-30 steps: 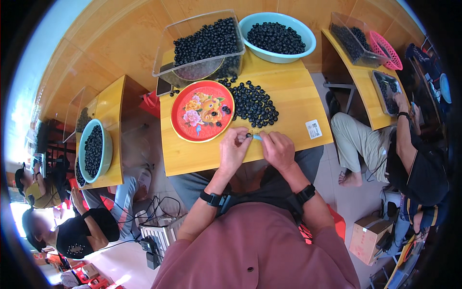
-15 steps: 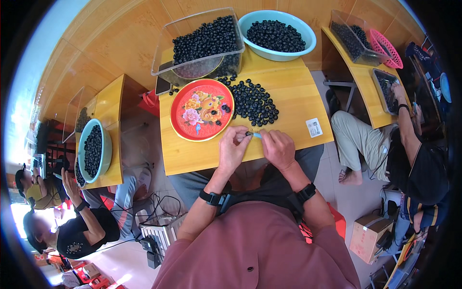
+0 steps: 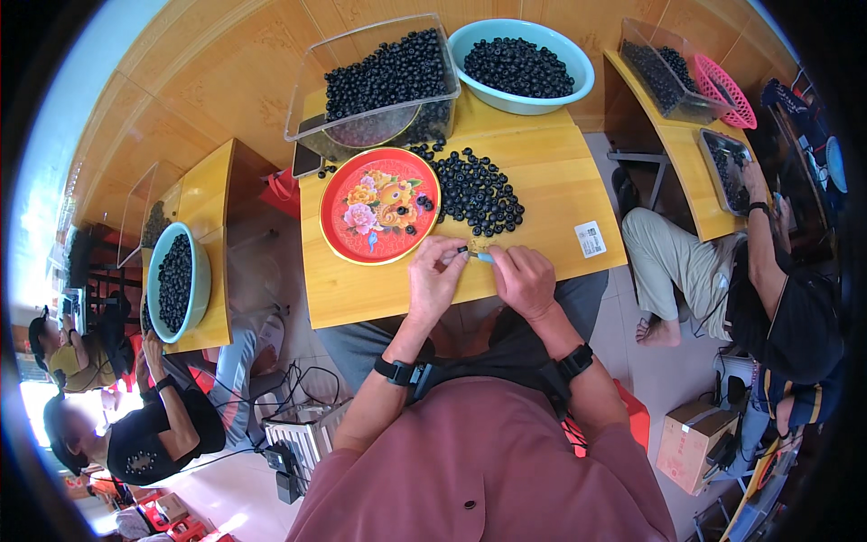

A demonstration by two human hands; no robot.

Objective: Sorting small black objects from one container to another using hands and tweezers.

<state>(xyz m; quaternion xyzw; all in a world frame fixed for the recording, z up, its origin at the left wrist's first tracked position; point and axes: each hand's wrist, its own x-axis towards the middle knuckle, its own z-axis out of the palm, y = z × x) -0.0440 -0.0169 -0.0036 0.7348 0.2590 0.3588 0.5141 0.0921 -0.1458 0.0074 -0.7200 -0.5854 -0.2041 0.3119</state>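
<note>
My left hand pinches one small black bead between thumb and fingertips, above the near part of the yellow table. My right hand is closed on a small tool with a light blue handle; its thin tip points left and meets the bead. Just beyond my hands lies a loose heap of black beads. Left of the heap sits a round red tray with a floral picture and a few beads on it. Small crumbs lie near the fingertips.
A clear plastic bin and a light blue basin, both full of black beads, stand at the back. A phone lies at the left edge, a white label at the right. Co-workers sit at tables on both sides.
My hands stay nearly in place, with the bead and tool shifting slightly. The left co-worker's raised hand has come down toward their table.
</note>
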